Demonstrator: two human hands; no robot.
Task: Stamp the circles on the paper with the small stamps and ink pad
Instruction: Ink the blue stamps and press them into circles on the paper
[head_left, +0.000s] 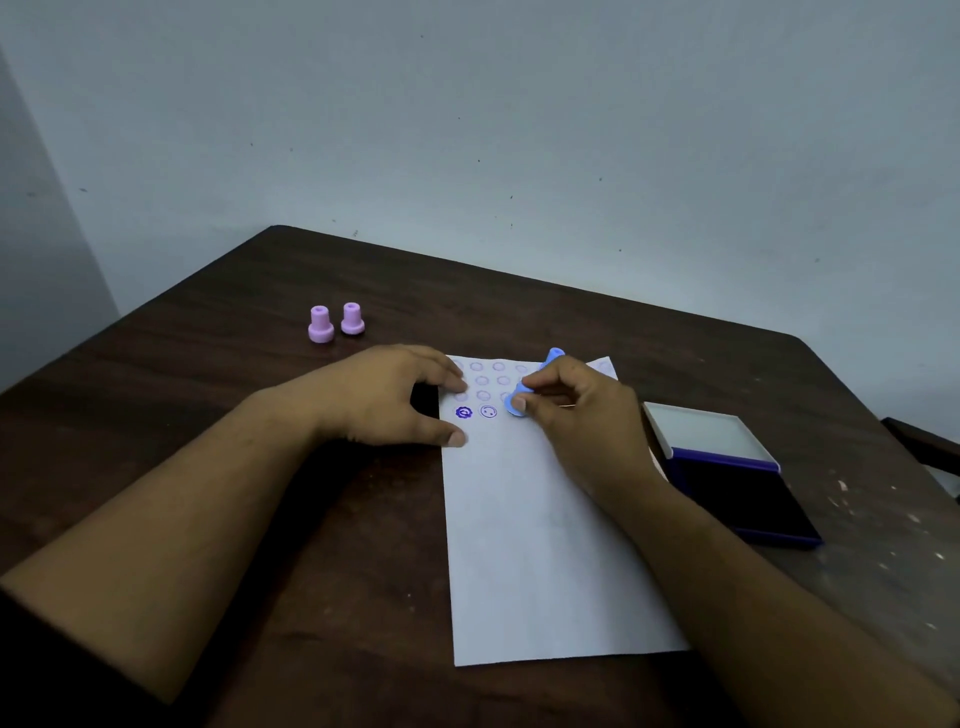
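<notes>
Table: steady. Paper: I pin its left edge with my spread left hand. Ink pad: open, right of the paper. Blue stamp: tilted, pinched in my right hand on circle 3 of the near row; I judge it needs levelling, then a straight press. 2 pink stamps: far left.

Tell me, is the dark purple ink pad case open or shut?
Open. The purple ink pad case has its lid raised behind, and the dark pad surface is exposed.
</notes>
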